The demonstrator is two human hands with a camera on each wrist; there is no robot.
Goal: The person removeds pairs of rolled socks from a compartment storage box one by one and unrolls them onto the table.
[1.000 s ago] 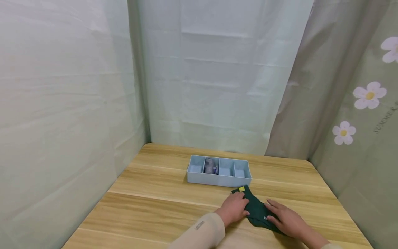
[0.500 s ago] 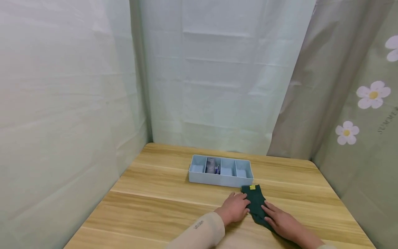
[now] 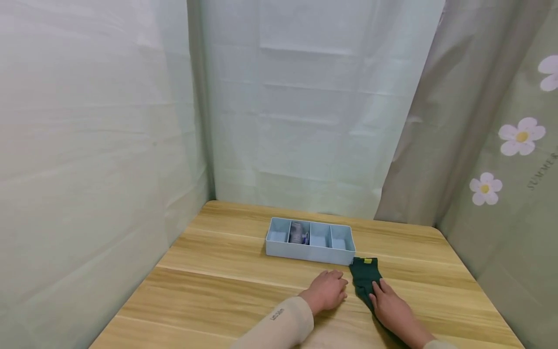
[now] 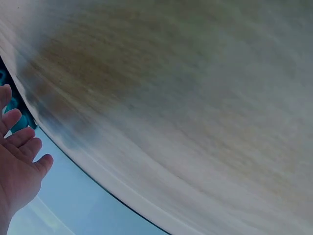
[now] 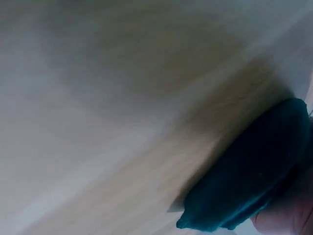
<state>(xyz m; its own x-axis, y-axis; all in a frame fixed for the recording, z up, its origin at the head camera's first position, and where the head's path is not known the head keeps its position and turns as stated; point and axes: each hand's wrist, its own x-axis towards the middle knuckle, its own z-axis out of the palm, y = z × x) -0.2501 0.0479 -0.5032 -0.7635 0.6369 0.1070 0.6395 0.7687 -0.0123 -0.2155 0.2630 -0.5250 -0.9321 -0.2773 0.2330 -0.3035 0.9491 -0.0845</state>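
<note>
Green sock [image 3: 365, 280] lay unfolded under your flat right hand [image 3: 392, 310]; your left hand [image 3: 326, 291] rested open, and only one tray [image 3: 305, 253] compartment was filled.

Head high; wrists close above tabletop [image 3: 244, 271]

The dark green sock [image 3: 365, 280] lies flat on the wooden table, laid lengthwise away from me. Its far end carries a small yellow tag [image 3: 368, 261] and sits just beside the right front corner of the light blue divided tray [image 3: 305, 253]. My right hand [image 3: 392, 310] presses flat on its near half. My left hand [image 3: 328, 291] rests just beside its left edge.
</note>
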